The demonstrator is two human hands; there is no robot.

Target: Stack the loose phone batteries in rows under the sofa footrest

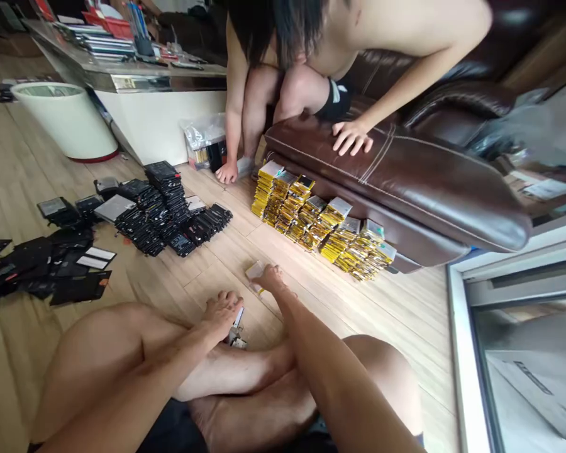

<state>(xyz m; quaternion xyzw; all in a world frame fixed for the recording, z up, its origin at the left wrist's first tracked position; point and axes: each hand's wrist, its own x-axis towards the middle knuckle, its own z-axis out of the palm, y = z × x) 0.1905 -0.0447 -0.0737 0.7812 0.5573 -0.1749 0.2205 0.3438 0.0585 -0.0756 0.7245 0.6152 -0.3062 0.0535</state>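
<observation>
I sit cross-legged on a wooden floor [311,296]. My right hand [270,278] reaches forward and is closed on a small flat yellow-and-silver pack [255,272] lying on the floor. My left hand [222,311] rests lower, near my shin, its fingers curled over small silver-white pieces [237,333]; what they are I cannot make out. Ahead stand rows of stacked yellow packs [321,223] along the sofa's base. To the left lie piles of flat black packs [170,211].
Another person crouches on the brown leather sofa [405,182], one hand [351,135] on the seat and one down at the floor. A white round bin [66,116] and a cluttered counter [136,75] stand far left. A glass door frame [462,352] runs along the right.
</observation>
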